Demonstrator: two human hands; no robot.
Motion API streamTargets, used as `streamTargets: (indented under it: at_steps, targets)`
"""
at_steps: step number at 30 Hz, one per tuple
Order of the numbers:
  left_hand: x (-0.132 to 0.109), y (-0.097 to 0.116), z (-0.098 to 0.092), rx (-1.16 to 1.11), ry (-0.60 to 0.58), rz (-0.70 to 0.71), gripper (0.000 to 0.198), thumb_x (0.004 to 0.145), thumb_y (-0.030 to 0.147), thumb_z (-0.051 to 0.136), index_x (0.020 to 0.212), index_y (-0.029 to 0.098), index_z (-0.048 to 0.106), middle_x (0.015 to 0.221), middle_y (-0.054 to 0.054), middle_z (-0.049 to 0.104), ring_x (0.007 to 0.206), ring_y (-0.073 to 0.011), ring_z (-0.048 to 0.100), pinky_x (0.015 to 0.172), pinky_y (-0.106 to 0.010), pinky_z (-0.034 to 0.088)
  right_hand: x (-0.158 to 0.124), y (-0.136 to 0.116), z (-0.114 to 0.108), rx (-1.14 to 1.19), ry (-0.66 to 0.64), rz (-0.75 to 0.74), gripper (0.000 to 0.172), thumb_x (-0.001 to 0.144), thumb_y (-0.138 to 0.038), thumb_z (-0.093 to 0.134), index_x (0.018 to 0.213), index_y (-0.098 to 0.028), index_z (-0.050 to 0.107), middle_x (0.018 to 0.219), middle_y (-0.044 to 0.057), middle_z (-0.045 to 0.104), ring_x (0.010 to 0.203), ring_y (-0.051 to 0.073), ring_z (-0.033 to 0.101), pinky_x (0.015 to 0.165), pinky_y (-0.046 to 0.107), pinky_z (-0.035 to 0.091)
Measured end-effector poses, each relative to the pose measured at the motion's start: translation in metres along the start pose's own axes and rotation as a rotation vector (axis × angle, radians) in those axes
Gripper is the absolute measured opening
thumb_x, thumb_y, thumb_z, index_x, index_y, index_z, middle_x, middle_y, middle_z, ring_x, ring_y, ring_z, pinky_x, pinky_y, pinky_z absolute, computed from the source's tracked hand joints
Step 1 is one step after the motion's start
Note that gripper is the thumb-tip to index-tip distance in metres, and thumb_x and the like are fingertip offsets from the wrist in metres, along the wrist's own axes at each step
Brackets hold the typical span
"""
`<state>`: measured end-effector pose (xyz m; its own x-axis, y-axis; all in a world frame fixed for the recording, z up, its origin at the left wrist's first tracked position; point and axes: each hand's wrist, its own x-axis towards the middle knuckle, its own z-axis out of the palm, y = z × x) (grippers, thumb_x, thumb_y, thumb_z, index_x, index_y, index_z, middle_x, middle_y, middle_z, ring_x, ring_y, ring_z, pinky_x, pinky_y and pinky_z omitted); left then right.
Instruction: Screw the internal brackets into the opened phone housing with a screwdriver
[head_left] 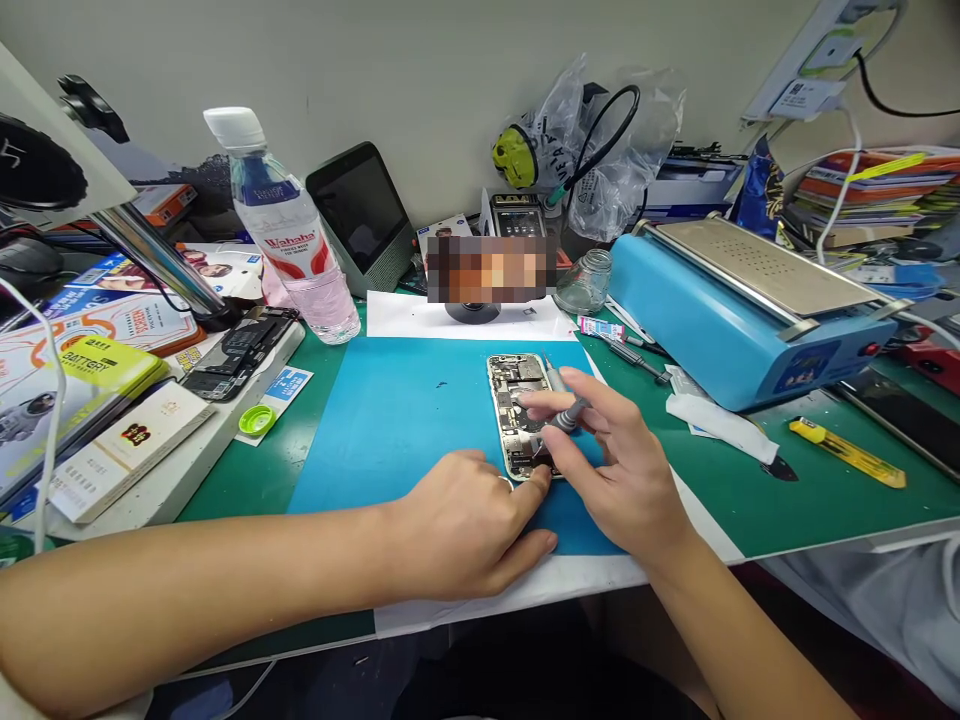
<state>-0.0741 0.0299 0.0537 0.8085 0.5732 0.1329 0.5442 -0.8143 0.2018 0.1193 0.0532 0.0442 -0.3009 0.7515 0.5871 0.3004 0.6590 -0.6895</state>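
Note:
An opened smartphone [517, 400] lies on the blue mat [390, 410], its circuit board and inner parts bare. My left hand [472, 525] rests at the phone's lower end. Its index fingertip presses on the bottom part of the phone, the thumb lies apart on the mat, and the other fingers are bent. Over the phone's right side, my right hand [619, 450] pinches a small grey screwdriver-like tool [568, 415] between thumb and fingers. Whether the tool's tip touches the phone I cannot tell.
Left are a water bottle [300, 240], a green cap [257, 420] and a white box [131, 450]. Behind the mat stand a glass jar [585, 283] and a dark screen [360, 210]. A blue heating-plate machine [712, 310] and a yellow cutter [847, 450] lie right.

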Motion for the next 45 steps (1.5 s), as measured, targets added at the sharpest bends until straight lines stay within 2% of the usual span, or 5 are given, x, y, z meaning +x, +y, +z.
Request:
streamTargets:
  at_steps: [8,15,23,30,45]
  targets:
    - [0.0002,0.0003,-0.0003,-0.001,-0.013,-0.001,0.047,0.106,0.041,0.042,0.134,0.005,0.053,0.074,-0.004,0.072,0.06,-0.0268,0.07,0.06,-0.041,0.048,-0.0012,-0.0014,-0.0015,-0.018,0.018,0.003,0.073,0.094,-0.01,0.066,0.153,-0.047,0.043,0.133,-0.002,0.07,0.112,0.018,0.07,0.1,0.039,0.058]
    - [-0.0001,0.0004,-0.0012,-0.009,-0.024,-0.008,0.044,0.106,0.042,0.043,0.129,0.007,0.056,0.072,-0.003,0.071,0.059,-0.0258,0.069,0.059,-0.041,0.047,-0.0036,-0.0017,-0.0012,0.028,0.023,0.045,0.069,0.099,-0.01,0.055,0.158,-0.041,0.037,0.13,0.002,0.071,0.112,0.018,0.07,0.098,0.039,0.06]
    - [0.0004,-0.0003,-0.0017,-0.011,-0.036,-0.007,0.047,0.107,0.041,0.042,0.135,0.005,0.054,0.077,-0.005,0.073,0.063,-0.0259,0.071,0.061,-0.041,0.049,-0.0035,-0.0041,0.003,0.034,0.036,0.116,0.073,0.097,-0.012,0.063,0.156,-0.045,0.035,0.12,0.0,0.074,0.092,0.014,0.076,0.074,0.026,0.065]
    - [-0.0009,0.0004,-0.0033,-0.007,-0.046,-0.011,0.049,0.108,0.042,0.041,0.138,0.005,0.052,0.076,-0.006,0.073,0.064,-0.0271,0.071,0.063,-0.043,0.052,-0.0033,-0.0038,0.0019,0.05,0.112,0.075,0.074,0.097,-0.011,0.063,0.157,-0.042,0.034,0.115,0.002,0.074,0.086,0.015,0.076,0.066,0.026,0.066]
    - [0.0,0.0003,-0.0025,-0.008,-0.034,-0.006,0.049,0.107,0.041,0.043,0.137,0.004,0.053,0.078,-0.007,0.074,0.063,-0.0263,0.071,0.062,-0.041,0.05,-0.0051,-0.0037,0.0022,-0.016,0.06,0.065,0.07,0.098,-0.012,0.062,0.156,-0.043,0.037,0.117,0.001,0.074,0.095,0.015,0.076,0.077,0.027,0.066]
